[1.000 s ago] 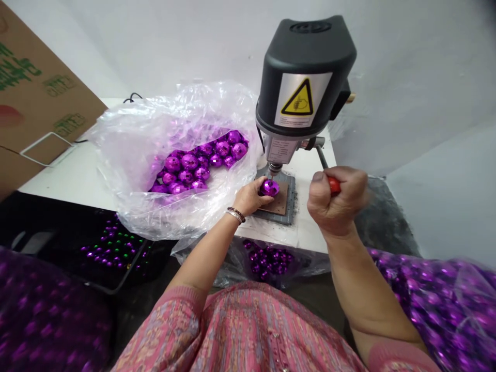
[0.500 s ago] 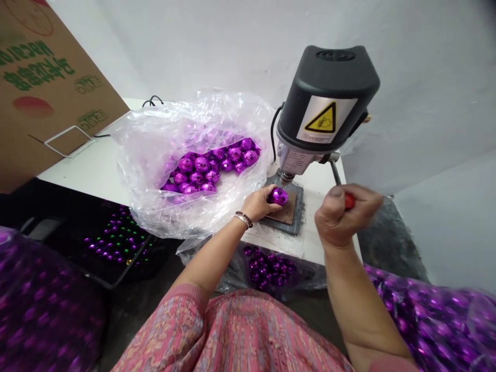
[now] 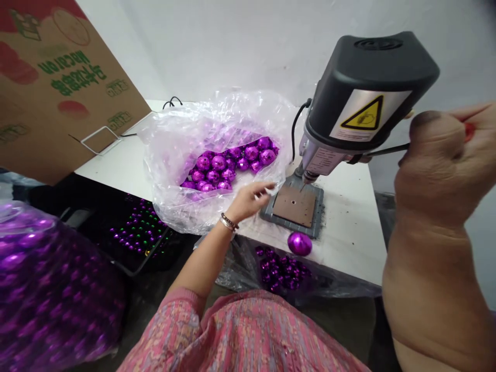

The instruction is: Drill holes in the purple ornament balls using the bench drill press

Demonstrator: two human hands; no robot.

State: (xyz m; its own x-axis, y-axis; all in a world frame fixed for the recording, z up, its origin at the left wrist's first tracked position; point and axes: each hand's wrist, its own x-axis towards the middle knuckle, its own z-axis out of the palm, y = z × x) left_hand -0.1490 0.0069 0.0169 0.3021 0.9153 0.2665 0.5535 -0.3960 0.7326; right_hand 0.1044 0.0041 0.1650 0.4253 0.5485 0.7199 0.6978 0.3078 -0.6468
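My left hand (image 3: 251,200) is empty, its fingers apart, between the plastic bag and the drill press base. My right hand (image 3: 442,160) is closed around the lever (image 3: 389,150) of the black-topped drill press (image 3: 364,103); a bit of its red grip shows between the fingers. Below the chuck, a brown board (image 3: 294,205) with a small hole lies bare on the grey base (image 3: 267,213). A shiny purple faceted ball (image 3: 299,243) is apart from both hands near the table's front edge; whether it rests or falls I cannot tell.
An opened clear bag (image 3: 166,181) holds many purple balls (image 3: 219,163) on the white table (image 3: 349,227). More balls (image 3: 282,268) sit in plastic below the front edge. A cardboard box (image 3: 77,103) stands left, a filled purple bag (image 3: 58,289) lower left. Dark shavings surround the base.
My left hand has let go of the purple ball and moved left; the ball is now in front of the base. My right hand has risen with the lever. The view has shifted.
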